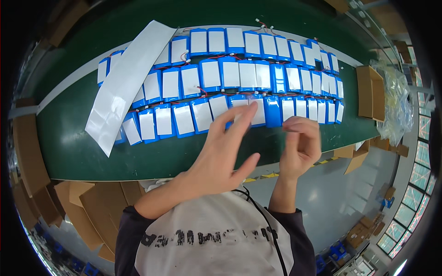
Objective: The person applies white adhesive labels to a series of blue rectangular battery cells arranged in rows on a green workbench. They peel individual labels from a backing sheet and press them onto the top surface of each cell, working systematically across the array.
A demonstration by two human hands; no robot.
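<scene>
Several blue battery packs (211, 76) with white rectangular stickers and thin red and black leads lie in three rows. My left hand (221, 152) is open over the near row, fingers spread, its index fingertip at a stickered pack (258, 112); whether it touches cannot be told. Right of that fingertip, a bare blue pack (273, 112) shows no white sticker. Another bare pack (278, 79) sits in the middle row. My right hand (301, 149) is closed in front of the near row, fingers curled toward the thumb; anything between them is hidden.
A long white glossy sheet (131, 85) lies slantwise over the left packs on the green bench (92, 158). An open cardboard box (370, 94) stands at the right end, beside clear plastic bags (397, 99). More cardboard boxes (108, 204) sit below the bench's front edge.
</scene>
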